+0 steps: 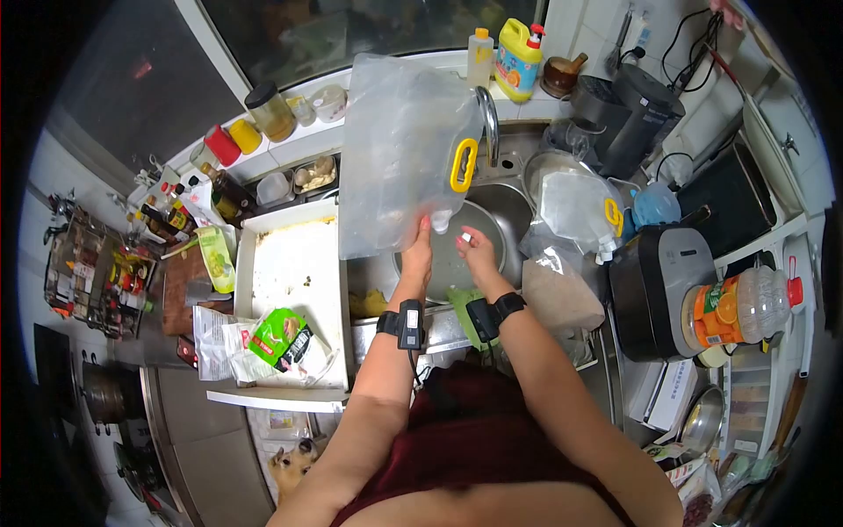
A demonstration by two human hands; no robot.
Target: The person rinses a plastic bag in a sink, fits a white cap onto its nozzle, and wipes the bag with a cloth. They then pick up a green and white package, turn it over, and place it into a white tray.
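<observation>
A large clear plastic water bag [386,149] with a yellow handle [464,165] stands up over the left side of the sink. Around its lower edge, near the white spout [442,221], my left hand [418,259] is closed. To the right of the spout, my right hand [479,257] pinches a small white cap [466,237], apart from the bag. Below both hands a round basin [487,224] sits in the metal sink [518,206]. The chrome faucet [489,123] rises behind the bag's right edge.
Left of the sink is a white drawer-like tray [290,255] with a green packet [279,338]. A second water bag [575,206] lies on the right, near a black appliance [663,285] and an orange-labelled bottle [733,312]. Below, a dog [290,465] is at floor level.
</observation>
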